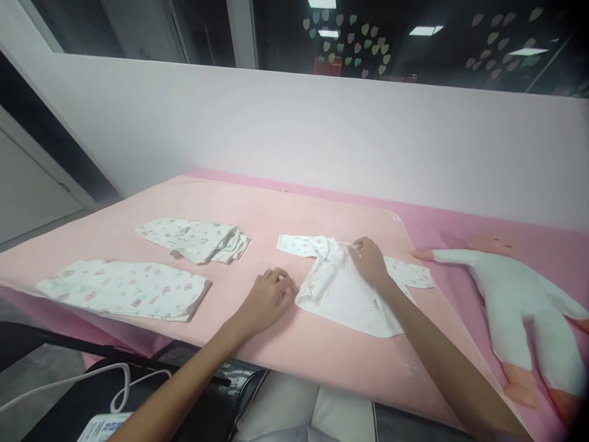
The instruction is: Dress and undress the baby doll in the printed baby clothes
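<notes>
A small white baby shirt (347, 288) with printed long sleeves lies spread on the pink cloth, its left front partly folded inward. My right hand (370, 261) is at the neckline, thumb and fingers pinched on the fabric; the forearm covers part of the shirt's right side. Just left of the shirt's hem, my left hand (271, 298) rests over the cloth with loosely bent fingers and nothing visible in them. Whether its fingertips touch the hem I cannot tell.
Folded printed baby clothes (197, 236) lie at the back left, with a folded printed garment (124, 288) nearer the front edge. A baby doll in white (519, 301) lies at the right. The pink cloth (257, 209) covers the table; a white wall (294, 129) stands behind.
</notes>
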Action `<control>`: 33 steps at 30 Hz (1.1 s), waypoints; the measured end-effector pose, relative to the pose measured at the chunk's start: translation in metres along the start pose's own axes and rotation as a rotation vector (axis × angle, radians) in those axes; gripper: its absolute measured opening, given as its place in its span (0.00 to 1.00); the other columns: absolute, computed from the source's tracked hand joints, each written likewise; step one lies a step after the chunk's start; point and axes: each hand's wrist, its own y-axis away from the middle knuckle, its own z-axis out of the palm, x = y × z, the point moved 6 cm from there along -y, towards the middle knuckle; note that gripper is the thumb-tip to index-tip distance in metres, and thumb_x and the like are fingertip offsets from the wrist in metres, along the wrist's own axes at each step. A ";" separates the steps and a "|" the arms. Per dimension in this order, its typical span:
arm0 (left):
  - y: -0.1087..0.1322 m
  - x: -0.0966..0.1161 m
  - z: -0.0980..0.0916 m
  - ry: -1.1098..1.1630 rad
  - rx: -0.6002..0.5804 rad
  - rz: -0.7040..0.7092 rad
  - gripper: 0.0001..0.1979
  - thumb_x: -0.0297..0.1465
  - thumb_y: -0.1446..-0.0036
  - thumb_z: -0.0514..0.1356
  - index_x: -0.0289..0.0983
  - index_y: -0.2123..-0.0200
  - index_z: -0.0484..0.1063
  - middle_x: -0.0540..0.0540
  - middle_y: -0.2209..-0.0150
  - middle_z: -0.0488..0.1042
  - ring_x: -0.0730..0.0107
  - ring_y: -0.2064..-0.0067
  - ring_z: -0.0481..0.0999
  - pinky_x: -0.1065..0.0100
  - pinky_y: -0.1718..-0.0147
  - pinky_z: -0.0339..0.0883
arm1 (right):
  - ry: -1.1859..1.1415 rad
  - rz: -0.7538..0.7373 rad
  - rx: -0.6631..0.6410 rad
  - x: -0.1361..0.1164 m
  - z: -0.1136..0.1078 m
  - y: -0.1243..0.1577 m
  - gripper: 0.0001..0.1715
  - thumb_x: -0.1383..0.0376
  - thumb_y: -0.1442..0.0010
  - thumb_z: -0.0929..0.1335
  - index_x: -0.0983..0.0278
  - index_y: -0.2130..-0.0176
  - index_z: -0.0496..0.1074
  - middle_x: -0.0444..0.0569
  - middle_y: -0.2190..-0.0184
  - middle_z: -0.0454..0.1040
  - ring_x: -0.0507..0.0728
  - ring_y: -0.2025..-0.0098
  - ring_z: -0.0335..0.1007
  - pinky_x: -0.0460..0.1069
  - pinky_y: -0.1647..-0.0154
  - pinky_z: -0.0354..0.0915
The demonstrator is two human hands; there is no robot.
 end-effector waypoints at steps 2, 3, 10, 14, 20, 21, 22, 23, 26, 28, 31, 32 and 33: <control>-0.032 -0.016 -0.010 -0.061 0.085 -0.032 0.12 0.30 0.27 0.53 0.41 0.52 0.77 0.39 0.45 0.77 0.49 0.44 0.74 0.50 0.44 0.68 | -0.003 -0.184 0.058 -0.024 -0.006 0.028 0.14 0.56 0.27 0.67 0.61 0.48 0.71 0.55 0.52 0.76 0.65 0.48 0.70 0.58 0.43 0.64; -0.051 -0.028 -0.014 -0.102 0.133 -0.075 0.13 0.30 0.28 0.53 0.40 0.48 0.76 0.38 0.43 0.76 0.48 0.42 0.73 0.49 0.41 0.67 | -0.024 -0.292 0.012 -0.038 -0.004 0.045 0.12 0.57 0.25 0.66 0.60 0.47 0.71 0.54 0.51 0.76 0.64 0.48 0.71 0.58 0.43 0.65; -0.155 -0.114 0.002 -0.089 -0.025 -0.498 0.18 0.46 0.36 0.64 0.36 0.57 0.75 0.31 0.49 0.80 0.35 0.39 0.73 0.46 0.39 0.63 | -0.074 -0.630 -0.444 -0.072 0.033 0.124 0.06 0.61 0.23 0.70 0.58 0.49 0.72 0.51 0.49 0.78 0.62 0.47 0.72 0.57 0.44 0.66; -0.160 -0.132 0.008 -0.042 -0.040 -0.508 0.17 0.46 0.38 0.64 0.39 0.69 0.68 0.37 0.58 0.80 0.39 0.44 0.75 0.50 0.42 0.64 | -0.045 -0.625 -0.438 -0.064 0.039 0.117 0.06 0.59 0.21 0.68 0.59 0.49 0.72 0.50 0.52 0.78 0.61 0.49 0.72 0.58 0.46 0.65; -0.143 -0.158 0.000 0.126 0.188 -0.558 0.14 0.45 0.26 0.52 0.41 0.54 0.65 0.45 0.52 0.80 0.60 0.52 0.78 0.63 0.53 0.67 | -0.058 -0.679 -0.570 -0.070 0.023 0.123 0.16 0.59 0.17 0.60 0.60 0.58 0.69 0.49 0.58 0.76 0.59 0.57 0.67 0.56 0.50 0.65; -0.141 -0.163 -0.001 0.130 0.212 -0.569 0.14 0.45 0.26 0.53 0.41 0.54 0.65 0.44 0.52 0.80 0.59 0.53 0.78 0.62 0.53 0.67 | -0.075 -0.680 -0.591 -0.070 0.021 0.125 0.16 0.59 0.16 0.60 0.59 0.58 0.68 0.48 0.60 0.75 0.58 0.58 0.67 0.56 0.50 0.64; -0.140 -0.167 -0.002 0.105 0.219 -0.572 0.14 0.45 0.27 0.55 0.41 0.53 0.66 0.43 0.53 0.80 0.57 0.53 0.78 0.60 0.53 0.67 | -0.086 -0.685 -0.608 -0.069 0.019 0.127 0.17 0.59 0.16 0.60 0.59 0.59 0.68 0.47 0.61 0.75 0.58 0.59 0.67 0.56 0.50 0.64; -0.140 -0.169 -0.002 0.049 0.218 -0.558 0.14 0.44 0.27 0.56 0.40 0.53 0.67 0.42 0.52 0.80 0.53 0.51 0.78 0.58 0.52 0.68 | -0.099 -0.682 -0.615 -0.068 0.018 0.127 0.18 0.59 0.16 0.60 0.59 0.60 0.68 0.46 0.63 0.75 0.58 0.59 0.67 0.56 0.50 0.64; -0.142 -0.162 -0.005 -0.159 0.265 -0.435 0.13 0.39 0.28 0.57 0.37 0.48 0.71 0.33 0.45 0.77 0.42 0.42 0.73 0.50 0.44 0.67 | -0.186 -0.610 -0.564 -0.062 0.019 0.123 0.16 0.59 0.17 0.61 0.58 0.58 0.70 0.46 0.62 0.76 0.58 0.59 0.69 0.55 0.51 0.66; -0.143 -0.145 -0.006 -0.219 0.325 -0.300 0.15 0.36 0.28 0.56 0.35 0.44 0.72 0.31 0.40 0.74 0.39 0.38 0.70 0.46 0.40 0.65 | -0.227 -0.542 -0.453 -0.057 0.019 0.117 0.13 0.59 0.18 0.62 0.58 0.56 0.71 0.48 0.60 0.76 0.58 0.57 0.71 0.55 0.53 0.67; -0.144 -0.108 0.003 -0.125 0.304 -0.067 0.15 0.37 0.25 0.54 0.37 0.44 0.74 0.34 0.40 0.75 0.43 0.39 0.71 0.45 0.38 0.65 | -0.145 -0.448 -0.234 -0.045 0.016 0.107 0.07 0.61 0.21 0.64 0.58 0.55 0.69 0.50 0.57 0.76 0.61 0.55 0.72 0.56 0.52 0.68; -0.143 -0.094 0.009 -0.073 0.268 0.009 0.15 0.38 0.24 0.54 0.38 0.44 0.75 0.36 0.41 0.76 0.45 0.39 0.71 0.46 0.37 0.66 | -0.092 -0.411 -0.171 -0.039 0.015 0.103 0.06 0.61 0.21 0.65 0.58 0.54 0.69 0.51 0.56 0.75 0.61 0.54 0.72 0.57 0.51 0.68; -0.142 -0.082 0.017 -0.023 0.223 0.079 0.16 0.39 0.23 0.53 0.39 0.44 0.75 0.38 0.41 0.76 0.47 0.38 0.72 0.47 0.36 0.66 | -0.039 -0.375 -0.123 -0.033 0.014 0.100 0.05 0.61 0.22 0.65 0.58 0.54 0.68 0.51 0.56 0.75 0.62 0.53 0.72 0.58 0.51 0.68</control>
